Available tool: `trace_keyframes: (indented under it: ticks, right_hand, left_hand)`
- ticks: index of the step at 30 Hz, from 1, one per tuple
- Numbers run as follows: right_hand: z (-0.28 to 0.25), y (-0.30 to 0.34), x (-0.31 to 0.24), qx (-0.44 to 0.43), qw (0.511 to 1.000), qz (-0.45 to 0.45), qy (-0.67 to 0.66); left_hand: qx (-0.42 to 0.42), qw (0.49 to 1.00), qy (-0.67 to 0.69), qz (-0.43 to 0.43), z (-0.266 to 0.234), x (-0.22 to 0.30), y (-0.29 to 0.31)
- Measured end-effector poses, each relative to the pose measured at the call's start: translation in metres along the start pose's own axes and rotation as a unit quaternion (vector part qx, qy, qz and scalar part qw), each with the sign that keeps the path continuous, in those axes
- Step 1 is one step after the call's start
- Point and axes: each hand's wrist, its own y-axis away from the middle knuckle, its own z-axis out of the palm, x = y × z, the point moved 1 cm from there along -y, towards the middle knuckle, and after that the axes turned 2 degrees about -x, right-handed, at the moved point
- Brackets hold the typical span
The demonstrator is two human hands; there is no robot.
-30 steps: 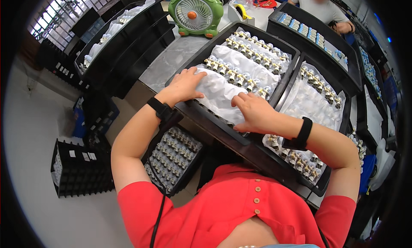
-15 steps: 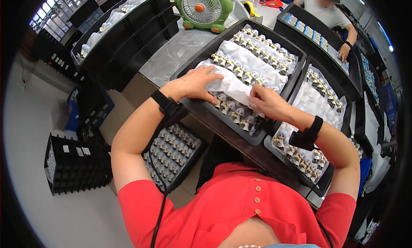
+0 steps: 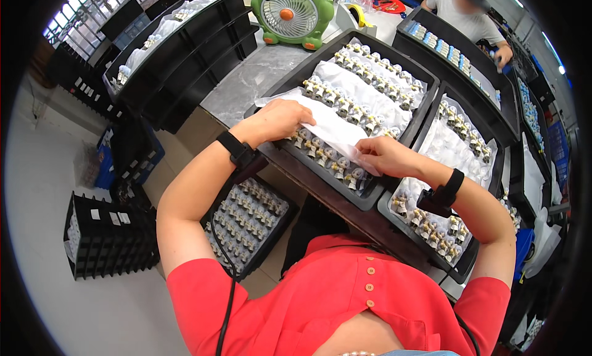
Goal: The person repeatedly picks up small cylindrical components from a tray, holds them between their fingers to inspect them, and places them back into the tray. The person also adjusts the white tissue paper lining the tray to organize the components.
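My left hand (image 3: 279,119) is closed on the left part of a white paper sheet (image 3: 333,125), its fingertips bent over the sheet. My right hand (image 3: 390,156) pinches the sheet's near right corner between thumb and fingers. The sheet lies stretched between both hands, over the black tray (image 3: 365,202). Just in front of its near edge, a row of small figurines (image 3: 333,161) with pale heads shows in the tray. Behind the sheet stand further figurine rows (image 3: 345,102), with white paper (image 3: 364,88) between them.
A second black tray of figurines (image 3: 457,118) adjoins on the right. Another figurine tray (image 3: 246,223) sits low beside the table. Stacked black crates (image 3: 191,54) stand at left, near a green fan (image 3: 293,16). Across the table, a person (image 3: 462,17) is beside a tray (image 3: 441,45).
My left hand has gone from spread fingers to a closed grip on the sheet. The sheet is now flatter and tauter. The other person's hand has lifted away from their tray.
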Motion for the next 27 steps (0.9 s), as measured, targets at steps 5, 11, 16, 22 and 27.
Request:
trace_keyframes:
  ticks: [5, 11, 16, 22, 27]
  right_hand:
    - [0.011, -0.004, 0.001, 0.008, 0.989, -0.055, 0.138]
    - [0.028, -0.007, 0.000, 0.008, 0.964, -0.116, 0.238]
    - [0.032, -0.008, -0.007, -0.028, 0.954, -0.097, 0.281]
    - [0.034, -0.014, 0.003, -0.028, 0.965, -0.136, 0.223]
    - [0.035, -0.014, -0.001, -0.035, 0.965, -0.138, 0.221]
  left_hand:
    - [-0.016, 0.999, 0.006, -0.028, 0.007, -0.003, -0.002]
    - [-0.043, 0.998, -0.011, -0.038, 0.002, 0.006, 0.003]
    - [-0.067, 0.994, 0.018, -0.088, 0.009, 0.001, 0.005]
    - [-0.101, 0.993, -0.009, -0.066, 0.000, 0.002, 0.003]
    - [-0.118, 0.989, -0.004, -0.092, -0.005, 0.008, 0.001]
